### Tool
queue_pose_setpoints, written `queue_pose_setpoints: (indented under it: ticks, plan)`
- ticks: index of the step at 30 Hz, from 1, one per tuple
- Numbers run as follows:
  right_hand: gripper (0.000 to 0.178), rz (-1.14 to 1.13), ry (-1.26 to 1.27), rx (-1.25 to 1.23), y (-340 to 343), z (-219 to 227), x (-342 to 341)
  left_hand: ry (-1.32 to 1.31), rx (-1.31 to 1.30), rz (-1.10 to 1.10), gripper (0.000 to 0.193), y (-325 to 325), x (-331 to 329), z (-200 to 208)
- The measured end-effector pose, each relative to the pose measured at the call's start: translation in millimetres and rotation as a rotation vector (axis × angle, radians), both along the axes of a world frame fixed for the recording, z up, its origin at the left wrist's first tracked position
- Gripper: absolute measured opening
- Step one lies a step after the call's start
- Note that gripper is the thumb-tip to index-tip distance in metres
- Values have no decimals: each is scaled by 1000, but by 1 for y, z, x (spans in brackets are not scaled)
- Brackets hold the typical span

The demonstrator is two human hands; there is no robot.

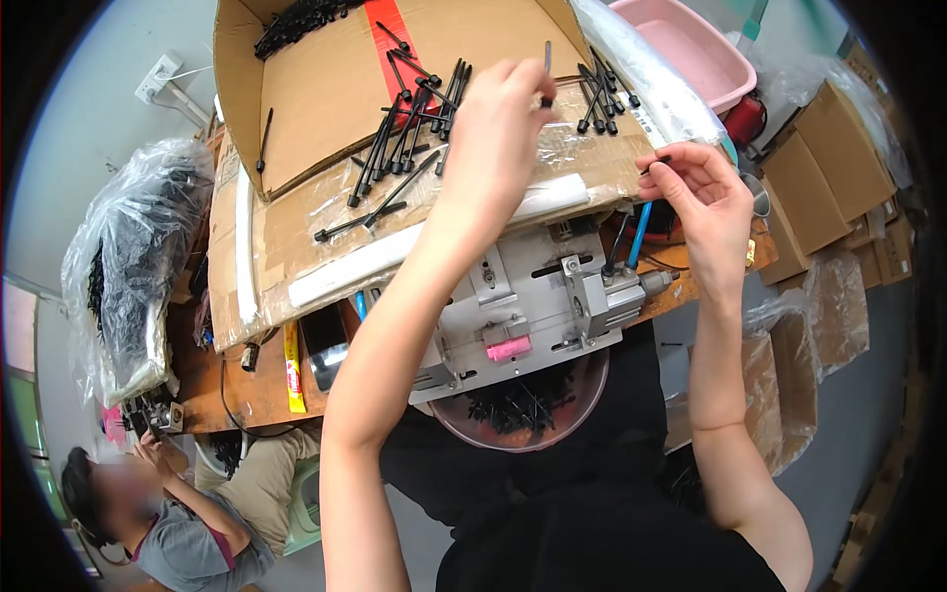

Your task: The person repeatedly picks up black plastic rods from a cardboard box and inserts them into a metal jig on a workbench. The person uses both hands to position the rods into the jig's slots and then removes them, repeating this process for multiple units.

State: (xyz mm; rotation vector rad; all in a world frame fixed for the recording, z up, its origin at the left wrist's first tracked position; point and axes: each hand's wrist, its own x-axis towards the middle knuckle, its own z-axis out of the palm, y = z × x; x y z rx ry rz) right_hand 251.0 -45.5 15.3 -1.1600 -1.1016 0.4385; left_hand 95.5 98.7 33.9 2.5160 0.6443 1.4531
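Observation:
My left hand (496, 128) is over the cardboard work surface, its fingers closed around a thin black rod (548, 59) that pokes up past the index finger. Off to the right, my right hand (712, 202) pinches a small black piece (655, 166) between thumb and fingertips; its exact kind is too small to tell. Beneath and left of my left hand lies a loose pile of black knob-ended rods (400, 133). A smaller cluster of the same rods (600, 99) rests between the two hands.
An open cardboard box (316, 99) stands behind the pile. Below my hands sits a metal fixture (513, 296) with a pink block (508, 349), above a bowl (449, 426) of black parts. A pink basin (691, 49) is at the back right. A co-worker (197, 533) sits lower left.

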Motion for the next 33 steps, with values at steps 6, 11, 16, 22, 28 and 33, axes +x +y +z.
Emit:
queue_pose_setpoints:
  ticks: [6,11,16,22,28,33]
  plan:
    - [15,422,496,-124,-6,2,-51,125,-175,-45,62,-136,-90,-35]
    - [16,522,489,-311,-11,-5,-70,225,-74,68,58,-166,-102,-64]
    - [15,554,485,-391,-14,-7,-75,250,-72,92,53,-173,-108,-68]
    - [14,671,374,-548,-14,11,-63,193,-216,-45,58,-178,-117,-60]
    - [12,840,221,-720,-12,17,-62,66,-542,-262,65,-193,-129,-55]
    - [23,620,118,-518,-27,-8,-71,274,-413,92,65,-212,-119,-81]
